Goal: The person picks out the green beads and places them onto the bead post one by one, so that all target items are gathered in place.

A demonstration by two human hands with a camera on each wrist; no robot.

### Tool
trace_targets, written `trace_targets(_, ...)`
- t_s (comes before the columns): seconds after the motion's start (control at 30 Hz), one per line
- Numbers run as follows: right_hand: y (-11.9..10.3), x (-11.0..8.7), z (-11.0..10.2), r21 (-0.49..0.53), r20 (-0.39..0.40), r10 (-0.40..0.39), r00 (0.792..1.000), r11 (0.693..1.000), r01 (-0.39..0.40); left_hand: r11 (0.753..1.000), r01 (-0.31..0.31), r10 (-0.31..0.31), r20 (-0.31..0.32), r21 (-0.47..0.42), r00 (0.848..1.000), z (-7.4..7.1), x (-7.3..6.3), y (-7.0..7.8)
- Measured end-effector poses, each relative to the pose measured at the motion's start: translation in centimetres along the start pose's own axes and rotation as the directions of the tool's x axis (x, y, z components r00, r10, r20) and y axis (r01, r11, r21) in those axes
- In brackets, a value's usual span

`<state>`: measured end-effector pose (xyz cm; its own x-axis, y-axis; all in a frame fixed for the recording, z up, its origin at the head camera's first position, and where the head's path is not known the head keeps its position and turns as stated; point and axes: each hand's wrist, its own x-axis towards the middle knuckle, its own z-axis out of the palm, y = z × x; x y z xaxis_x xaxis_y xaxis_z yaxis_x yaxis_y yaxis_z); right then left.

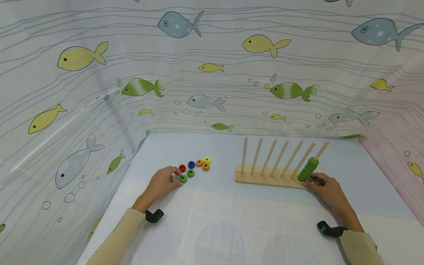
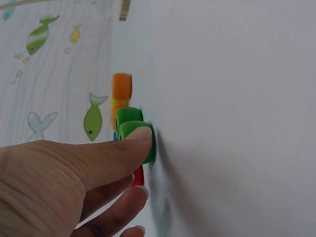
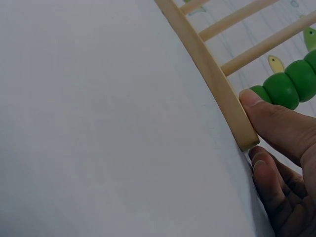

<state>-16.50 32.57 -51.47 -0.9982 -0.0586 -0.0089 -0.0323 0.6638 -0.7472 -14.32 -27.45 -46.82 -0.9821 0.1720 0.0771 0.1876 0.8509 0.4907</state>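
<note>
With thumb and fingers my left hand [image 1: 161, 183] pinches a green bead [image 1: 183, 179] on the table. Its thumb lies over the bead [image 2: 133, 129] in the left wrist view, partly hiding it. Another green bead [image 1: 190, 173] sits just beyond, beside a red bead [image 1: 182, 168] and a blue bead [image 1: 191, 165]. On the right stands a wooden peg rack [image 1: 265, 179] with several upright dowels. My right hand [image 1: 326, 188] grips the right end of its base, thumb on the near side. The rightmost dowel carries a stack of green beads [image 1: 308, 169].
Two orange beads, one [image 1: 199, 163] behind the other [image 1: 206, 167], and a yellow bead [image 1: 207, 160] lie between the left hand and the rack. A fish-patterned curtain [image 1: 185, 121] closes off the back and sides of the white table [image 1: 232, 217].
</note>
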Motion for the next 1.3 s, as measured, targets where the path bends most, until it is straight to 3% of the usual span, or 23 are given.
trace_targets(0.3, -0.3, -0.2, 0.1, -0.025, -0.004, -0.005, 1.0, 1.0, 0.005, 1.0, -0.015, 0.015, 0.009, -0.015, 1.0, 0.5, -0.5, -0.3)
trace_targets(0.57, -0.1, -0.2, 0.1, -0.017, -0.006, -0.011, 1.0, 1.0, 0.011, 1.0, -0.017, 0.017, 0.004, -0.008, 1.0, 1.0, 0.0, -0.3)
trace_targets(0.83, 0.1, -0.1, 0.1, -0.013, -0.004, -0.017, 1.0, 1.0, 0.017, 1.0, 0.025, -0.024, 0.006, -0.014, 1.0, 1.2, 0.1, -0.5)
trace_targets(1.3, 0.2, 0.0, 0.3, -0.011, -0.012, -0.007, 1.0, 1.0, 0.007, 0.999, -0.034, 0.034, -0.071, -0.005, 0.997, 0.2, 0.0, 0.6)
